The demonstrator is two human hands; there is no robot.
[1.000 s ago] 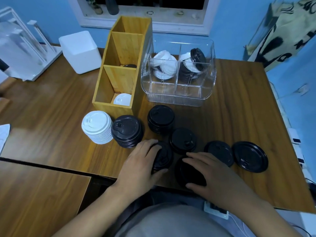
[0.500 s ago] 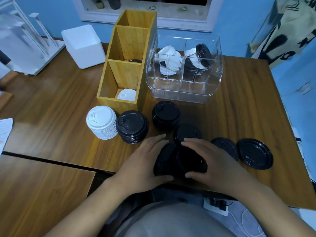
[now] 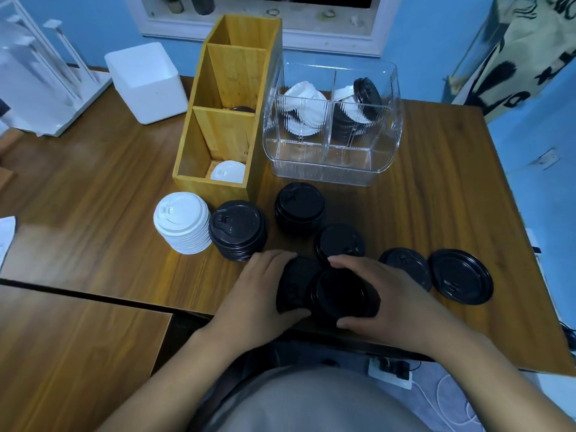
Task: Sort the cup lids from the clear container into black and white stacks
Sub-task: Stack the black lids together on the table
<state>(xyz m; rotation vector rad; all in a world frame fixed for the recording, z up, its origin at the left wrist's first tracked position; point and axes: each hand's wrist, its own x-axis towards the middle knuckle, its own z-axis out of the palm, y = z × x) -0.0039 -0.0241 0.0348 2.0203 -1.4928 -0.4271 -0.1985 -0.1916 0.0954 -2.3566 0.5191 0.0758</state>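
Fingers of the left hand [image 3: 258, 294] curl round one black lid pile [image 3: 291, 285]; the right hand [image 3: 396, 300] grasps the neighbouring pile [image 3: 343, 296]. They touch, probably to merge into one black stack

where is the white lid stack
In the head view the white lid stack stands left of centre on the table, just in front of the wooden organizer, a black lid stack at its right.
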